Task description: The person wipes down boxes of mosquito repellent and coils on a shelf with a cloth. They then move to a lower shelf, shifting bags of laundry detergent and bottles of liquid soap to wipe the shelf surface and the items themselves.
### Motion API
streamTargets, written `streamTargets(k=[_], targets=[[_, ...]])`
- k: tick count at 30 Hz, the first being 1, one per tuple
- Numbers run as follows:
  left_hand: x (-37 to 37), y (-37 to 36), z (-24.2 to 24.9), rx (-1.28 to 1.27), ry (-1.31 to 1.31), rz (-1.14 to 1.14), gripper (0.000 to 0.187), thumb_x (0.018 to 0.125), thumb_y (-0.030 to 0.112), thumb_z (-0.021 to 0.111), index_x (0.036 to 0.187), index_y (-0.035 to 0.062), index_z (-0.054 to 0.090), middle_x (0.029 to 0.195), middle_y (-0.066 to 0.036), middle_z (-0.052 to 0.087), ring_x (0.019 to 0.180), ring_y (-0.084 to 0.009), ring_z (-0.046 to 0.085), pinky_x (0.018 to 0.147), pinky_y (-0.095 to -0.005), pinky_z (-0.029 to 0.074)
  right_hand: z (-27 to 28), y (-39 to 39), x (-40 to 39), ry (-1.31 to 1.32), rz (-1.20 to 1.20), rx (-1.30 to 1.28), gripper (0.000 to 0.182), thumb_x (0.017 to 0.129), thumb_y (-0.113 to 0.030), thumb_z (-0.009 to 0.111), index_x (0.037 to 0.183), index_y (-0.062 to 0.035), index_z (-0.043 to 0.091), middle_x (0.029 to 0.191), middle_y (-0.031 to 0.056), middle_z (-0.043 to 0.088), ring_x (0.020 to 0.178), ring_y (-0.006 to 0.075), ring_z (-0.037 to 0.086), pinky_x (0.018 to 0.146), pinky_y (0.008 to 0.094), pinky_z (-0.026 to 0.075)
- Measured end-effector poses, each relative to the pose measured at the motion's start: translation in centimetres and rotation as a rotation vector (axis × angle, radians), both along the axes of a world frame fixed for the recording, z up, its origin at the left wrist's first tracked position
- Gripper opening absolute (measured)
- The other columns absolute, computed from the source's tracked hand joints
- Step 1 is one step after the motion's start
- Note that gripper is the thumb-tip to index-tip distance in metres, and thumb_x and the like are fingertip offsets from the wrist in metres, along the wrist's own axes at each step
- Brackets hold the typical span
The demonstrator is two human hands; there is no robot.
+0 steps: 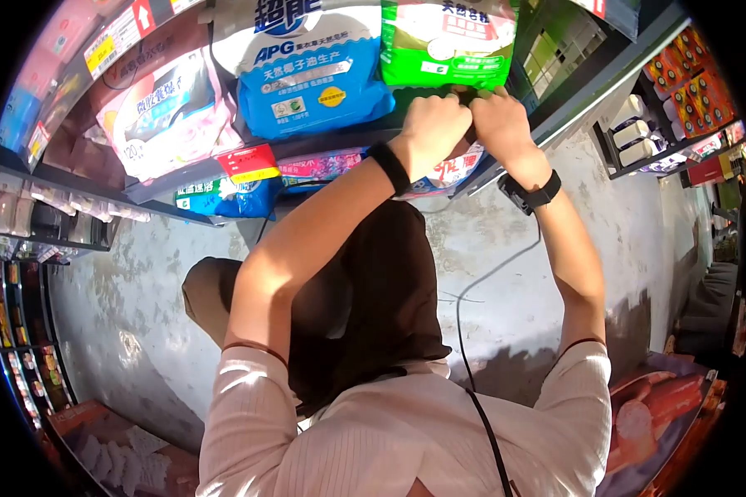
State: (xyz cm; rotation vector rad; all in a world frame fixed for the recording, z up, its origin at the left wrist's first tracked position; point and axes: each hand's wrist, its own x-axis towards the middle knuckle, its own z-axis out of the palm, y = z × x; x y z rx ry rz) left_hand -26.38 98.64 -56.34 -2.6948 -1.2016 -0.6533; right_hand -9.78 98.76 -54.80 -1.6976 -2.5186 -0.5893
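My left hand (436, 129) is closed, knuckles up, at the shelf front just under a green-and-white bag of laundry powder (448, 50). Beside it, my right hand (503, 123) is closed too, its fingers against the bag's lower edge. The curled fingers hide whatever they grip. Left of the bag stands a blue-and-white detergent bag (315, 91), untouched. Below my hands, a packet with red characters (452, 172) shows partly on the lower shelf. A black band (389, 169) circles my left wrist and a black watch (529, 193) my right.
A pink-and-white bag (170, 112) stands further left on the shelf, above a red-and-yellow price tag (250, 162). A blue-green packet (228, 197) lies lower down. A black cable (464, 331) hangs by my body over the grey floor (133, 290). Stocked shelves (655, 124) stand right.
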Motion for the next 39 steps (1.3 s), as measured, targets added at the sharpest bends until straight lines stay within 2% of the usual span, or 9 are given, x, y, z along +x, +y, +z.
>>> streamTargets(k=[3, 7, 13, 22, 25, 29, 33, 34, 39], targets=[[-2.7, -0.7, -0.6, 0.041, -0.01, 0.093, 0.009, 0.085, 0.01, 0.062, 0.091, 0.006, 0.069, 0.093, -0.013, 0.068, 0.075, -0.0312, 0.074, 0.06, -0.0418, 0.06, -0.3, 0.0, -2.1, 0.203, 0.178, -0.086, 0.018, 0.082, -0.01, 0.066, 0.097, -0.0107, 0.076, 0.103, 0.0116, 0.071, 0.104, 0.0352, 0.067, 0.082, 0.0455, 0.059], [-4.4, -1.4, -1.2, 0.015, 0.0, 0.15, 0.01, 0.088, 0.011, 0.062, 0.096, 0.0067, 0.067, 0.095, -0.013, 0.067, 0.074, -0.0317, 0.074, 0.061, -0.0425, 0.06, 0.3, -1.6, -2.2, 0.324, 0.304, -0.123, 0.026, 0.083, -0.009, 0.067, 0.107, -0.0125, 0.073, 0.107, 0.0082, 0.069, 0.108, 0.0317, 0.064, 0.089, 0.0428, 0.056], [-3.2, -0.6, -1.1, 0.056, -0.056, 0.052, 0.011, 0.088, 0.016, 0.066, 0.095, 0.0073, 0.067, 0.092, -0.01, 0.067, 0.073, -0.031, 0.073, 0.059, -0.0431, 0.058, -1.1, -2.8, -0.2, 0.217, 0.17, 0.039, 0.027, 0.085, -0.008, 0.065, 0.11, -0.0149, 0.07, 0.105, 0.0061, 0.066, 0.103, 0.0284, 0.065, 0.086, 0.0401, 0.057], [5.6, 0.2, -2.1, 0.084, -0.078, 0.077, 0.015, 0.089, 0.013, 0.062, 0.103, 0.0074, 0.066, 0.097, -0.009, 0.068, 0.077, -0.0283, 0.075, 0.059, -0.0427, 0.059, -1.1, -3.4, 6.2, 0.148, 0.09, 0.14, 0.032, 0.083, -0.006, 0.064, 0.114, -0.014, 0.067, 0.113, 0.0038, 0.065, 0.106, 0.0286, 0.063, 0.08, 0.0388, 0.06], [4.9, 0.3, -0.2, 0.127, -0.237, -0.109, 0.012, 0.09, 0.016, 0.063, 0.1, 0.0102, 0.065, 0.1, -0.008, 0.066, 0.084, -0.0276, 0.074, 0.062, -0.0423, 0.06, 1.1, -5.6, 7.0, 0.308, 0.114, 0.28, 0.042, 0.075, 0.005, 0.066, 0.111, -0.0157, 0.072, 0.118, 0.0027, 0.066, 0.105, 0.0271, 0.063, 0.082, 0.0383, 0.059], [6.6, -0.4, 8.3, 0.102, -0.656, -0.266, 0.028, 0.094, 0.011, 0.067, 0.122, 0.0101, 0.065, 0.108, -0.013, 0.062, 0.088, -0.0398, 0.069, 0.07, -0.0472, 0.058, 8.6, -8.1, 8.3, 0.617, 0.06, 0.633, 0.054, 0.067, 0.015, 0.065, 0.111, -0.0134, 0.076, 0.121, 0.0081, 0.067, 0.109, 0.0302, 0.065, 0.089, 0.0385, 0.056], [11.1, 1.1, 15.8, 0.051, -0.813, -0.371, 0.018, 0.092, 0.012, 0.068, 0.106, 0.0005, 0.071, 0.096, -0.024, 0.068, 0.09, -0.0451, 0.066, 0.078, -0.0502, 0.053, 17.3, -6.4, 9.5, 0.743, 0.164, 0.956, 0.051, 0.071, 0.017, 0.065, 0.114, -0.0077, 0.075, 0.125, 0.0129, 0.066, 0.116, 0.0323, 0.065, 0.096, 0.0388, 0.055], [11.4, 0.5, 16.9, -0.051, -0.797, -0.326, 0.018, 0.092, 0.013, 0.069, 0.104, -0.0004, 0.072, 0.091, -0.024, 0.07, 0.09, -0.0439, 0.066, 0.079, -0.0489, 0.053, 17.8, -5.5, 10.2, 0.783, 0.165, 0.901, 0.05, 0.073, 0.016, 0.062, 0.115, -0.0066, 0.074, 0.127, 0.0136, 0.065, 0.116, 0.0329, 0.065, 0.098, 0.0382, 0.054], [12.9, 0.8, 12.8, 0.057, -0.865, -0.204, 0.025, 0.089, 0.012, 0.07, 0.112, 0.0022, 0.068, 0.106, -0.019, 0.067, 0.093, -0.0431, 0.067, 0.079, -0.0502, 0.055, 13.3, -4.4, 9.1, 0.959, 0.124, 0.883, 0.051, 0.075, 0.012, 0.061, 0.122, -0.0053, 0.071, 0.126, 0.0171, 0.066, 0.117, 0.0332, 0.065, 0.099, 0.0366, 0.053]])
